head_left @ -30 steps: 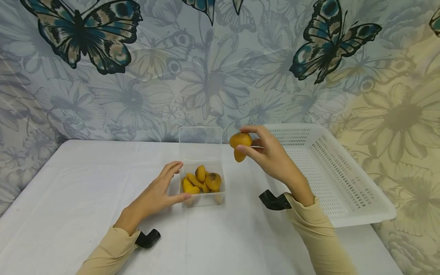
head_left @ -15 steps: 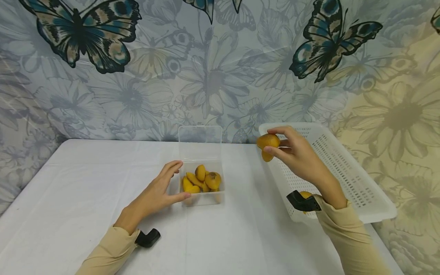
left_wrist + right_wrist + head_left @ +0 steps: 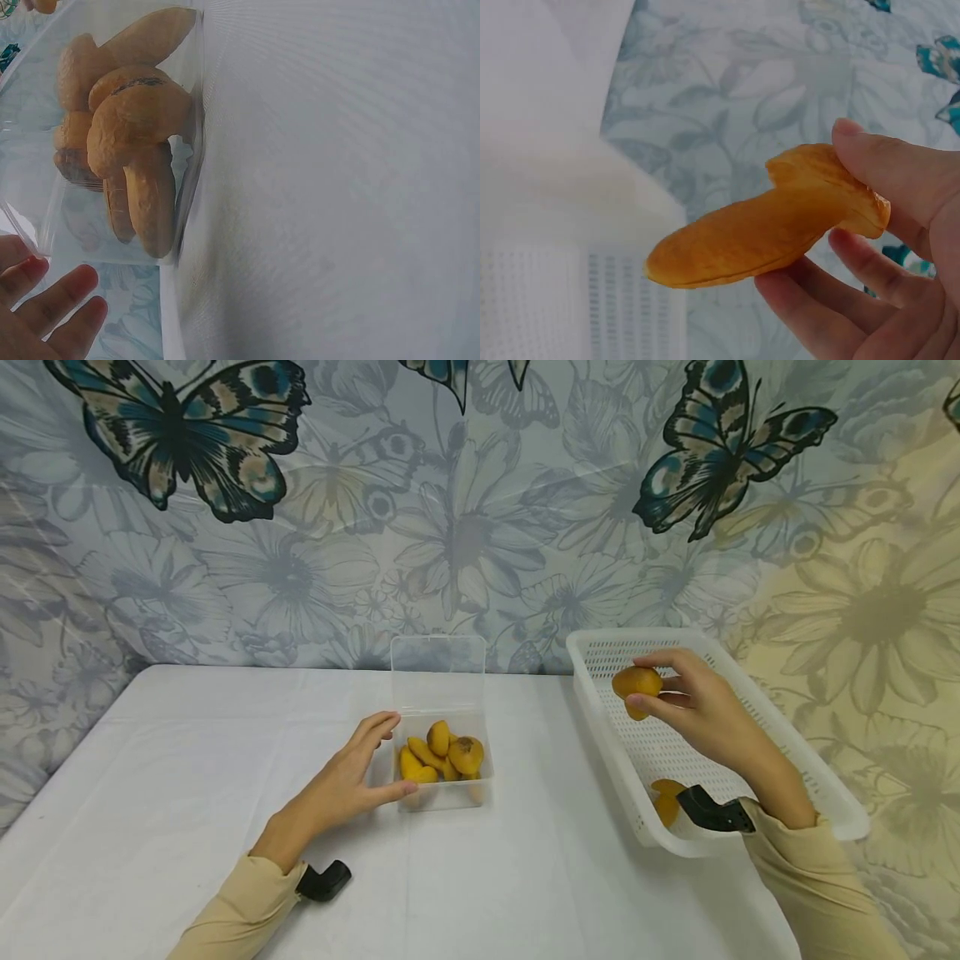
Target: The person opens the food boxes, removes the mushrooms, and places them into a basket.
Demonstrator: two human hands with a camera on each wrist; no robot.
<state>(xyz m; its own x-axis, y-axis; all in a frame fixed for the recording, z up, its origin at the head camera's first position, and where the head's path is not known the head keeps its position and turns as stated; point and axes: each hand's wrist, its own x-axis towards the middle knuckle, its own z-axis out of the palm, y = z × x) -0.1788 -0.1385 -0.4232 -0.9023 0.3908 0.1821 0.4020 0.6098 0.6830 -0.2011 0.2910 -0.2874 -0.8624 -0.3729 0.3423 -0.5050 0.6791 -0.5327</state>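
Observation:
My right hand (image 3: 697, 710) pinches a yellow-brown mushroom (image 3: 636, 682) between thumb and fingers, above the white perforated basket (image 3: 609, 727). In the right wrist view this mushroom's thick stem points left, its cap at the fingers. Two-part and clear, a plastic box (image 3: 442, 795) stands mid-table with its lid (image 3: 438, 670) raised at the back. Several mushrooms (image 3: 465, 755) are heaped inside. My left hand (image 3: 330, 793) spans the box's left side, thumb at the front corner and fingertips at the rear left edge. The left wrist view shows its fingers (image 3: 67, 296) loosely extended near the box.
Another mushroom (image 3: 666, 802) lies in the basket's near left part, partly hidden by the black wrist camera (image 3: 708, 810). A white cloth covers the table (image 3: 187, 760). Behind it hangs a floral fabric (image 3: 465, 543) with butterflies.
My right hand has carried its mushroom rightward, from beside the box to above the basket, uncovering the mushroom in the basket. The left hand and the box have stayed in place.

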